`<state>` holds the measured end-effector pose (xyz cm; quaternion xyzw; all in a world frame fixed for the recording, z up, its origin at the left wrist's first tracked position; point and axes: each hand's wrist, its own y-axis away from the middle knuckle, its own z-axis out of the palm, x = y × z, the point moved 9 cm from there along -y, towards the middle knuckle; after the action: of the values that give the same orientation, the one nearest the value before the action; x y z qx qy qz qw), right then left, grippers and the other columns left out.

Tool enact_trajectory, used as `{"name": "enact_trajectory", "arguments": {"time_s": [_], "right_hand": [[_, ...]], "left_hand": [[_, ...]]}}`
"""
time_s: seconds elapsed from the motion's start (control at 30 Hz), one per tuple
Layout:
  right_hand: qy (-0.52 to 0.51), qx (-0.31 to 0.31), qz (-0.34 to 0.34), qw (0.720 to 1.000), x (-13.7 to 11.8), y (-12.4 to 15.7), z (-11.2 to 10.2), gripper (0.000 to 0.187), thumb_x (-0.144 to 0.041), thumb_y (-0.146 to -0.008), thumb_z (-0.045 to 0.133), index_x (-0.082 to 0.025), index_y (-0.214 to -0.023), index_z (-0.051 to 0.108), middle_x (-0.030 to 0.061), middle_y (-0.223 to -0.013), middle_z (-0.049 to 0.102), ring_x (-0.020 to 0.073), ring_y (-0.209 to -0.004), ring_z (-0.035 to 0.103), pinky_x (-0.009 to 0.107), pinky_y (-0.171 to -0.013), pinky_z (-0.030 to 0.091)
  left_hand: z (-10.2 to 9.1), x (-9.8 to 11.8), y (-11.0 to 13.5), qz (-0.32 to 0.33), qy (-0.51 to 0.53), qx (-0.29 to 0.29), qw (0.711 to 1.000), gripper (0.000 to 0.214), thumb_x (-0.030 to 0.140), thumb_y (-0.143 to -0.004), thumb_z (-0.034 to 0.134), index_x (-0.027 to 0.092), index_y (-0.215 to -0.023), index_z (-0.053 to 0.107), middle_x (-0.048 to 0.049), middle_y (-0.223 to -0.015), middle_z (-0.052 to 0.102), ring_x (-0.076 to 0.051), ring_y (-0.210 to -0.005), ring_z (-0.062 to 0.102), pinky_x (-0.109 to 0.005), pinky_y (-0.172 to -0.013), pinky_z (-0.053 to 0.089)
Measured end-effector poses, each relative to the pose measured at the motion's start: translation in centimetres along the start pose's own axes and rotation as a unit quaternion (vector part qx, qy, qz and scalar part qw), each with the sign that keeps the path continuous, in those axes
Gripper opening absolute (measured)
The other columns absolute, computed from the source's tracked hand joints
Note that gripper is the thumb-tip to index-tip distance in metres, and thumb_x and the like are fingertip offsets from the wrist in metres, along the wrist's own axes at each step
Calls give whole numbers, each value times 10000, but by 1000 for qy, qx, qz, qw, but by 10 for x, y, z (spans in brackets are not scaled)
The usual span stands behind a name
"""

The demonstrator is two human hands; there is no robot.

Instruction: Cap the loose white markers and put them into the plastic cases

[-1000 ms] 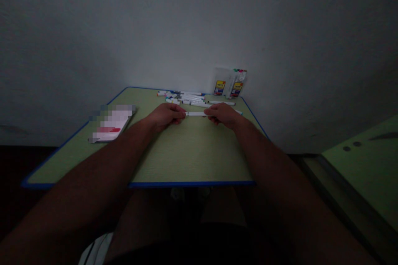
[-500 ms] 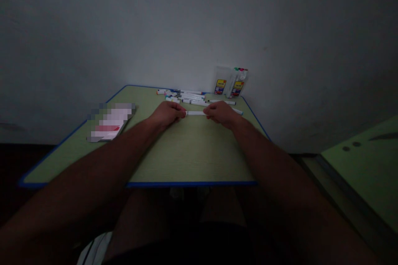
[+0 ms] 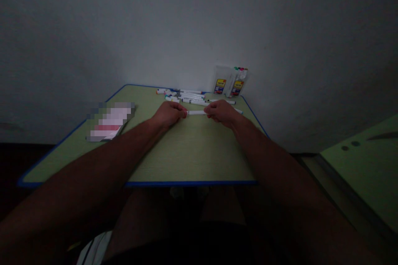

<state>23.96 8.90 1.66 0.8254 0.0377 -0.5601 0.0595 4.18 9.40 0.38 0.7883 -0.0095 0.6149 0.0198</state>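
Observation:
A white marker lies crosswise between my hands, low over the table. My left hand pinches its left end, and my right hand grips its right end. The fingers cover both tips, so the cap colours there are hidden. Just beyond my hands, several white markers with coloured ends lie loosely piled. One more marker rests behind my right hand, and the blue-tipped end of another shows beside its wrist.
Against the wall stand a clear plastic case and a second case with several markers inside. A blurred-out, book-like item lies at the left of the green, blue-edged table. A pale green panel is at the far right.
Both hands and the marker between them have shifted very slightly to the right. The grip looks the same, and the other things have stayed in place.

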Motion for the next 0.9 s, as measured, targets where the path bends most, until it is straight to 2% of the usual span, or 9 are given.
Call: {"name": "enact_trajectory", "arguments": {"time_s": [0.37, 0.57, 0.63, 0.7, 0.77, 0.9], "right_hand": [[-13, -4, -1, 1000, -3, 1, 3, 295, -148, -853, 683, -149, -580, 572, -23, -493, 524, 35, -387, 331, 198, -381, 217], [81, 38, -82, 993, -15, 3, 0, 301, -310, -871, 670, -130, -631, 653, -7, -523, 561, 46, -431, 418, 181, -426, 299], [95, 50, -111, 988, -24, 8, 0, 245, -336, -843, 697, -126, -716, 708, -10, -536, 578, 56, -462, 458, 177, -457, 334], [82, 50, -136, 986, -32, 13, 2, 171, -282, -796, 733, -131, -872, 751, -12, -590, 620, 61, -494, 488, 176, -481, 357], [56, 38, -155, 986, -39, 17, 6, 235, -215, -767, 738, -137, -988, 754, -9, -660, 660, 62, -523, 508, 176, -494, 372], [23, 16, -177, 984, -44, 19, 13, 237, -202, -773, 723, -125, -996, 748, -3, -685, 669, 63, -539, 516, 178, -488, 377]], "left_hand": [[-1, 6, 2, 9, 24, 9, 1000, 84, 102, -578, 736, 155, -608, 678, 11, -504, 548, -98, -470, 388, -254, -469, 270], [-5, 1, -2, 6, 60, -18, 998, 64, 134, -657, 715, 153, -687, 662, 11, -567, 580, -86, -459, 408, -239, -461, 295], [-9, 0, -4, 16, 57, -20, 998, 59, 141, -686, 706, 158, -693, 649, 17, -564, 564, -84, -455, 411, -234, -458, 302], [-13, -1, -7, 25, 43, -19, 999, 58, 138, -710, 695, 163, -716, 643, 33, -528, 527, -85, -441, 407, -230, -445, 287], [-17, -2, -8, 27, 30, -16, 999, 59, 131, -729, 682, 163, -759, 643, 43, -510, 512, -88, -430, 409, -229, -436, 278], [-17, -3, -10, 32, 27, -22, 999, 91, 113, -740, 666, 153, -820, 648, 39, -538, 534, -90, -442, 436, -226, -448, 317]]}}
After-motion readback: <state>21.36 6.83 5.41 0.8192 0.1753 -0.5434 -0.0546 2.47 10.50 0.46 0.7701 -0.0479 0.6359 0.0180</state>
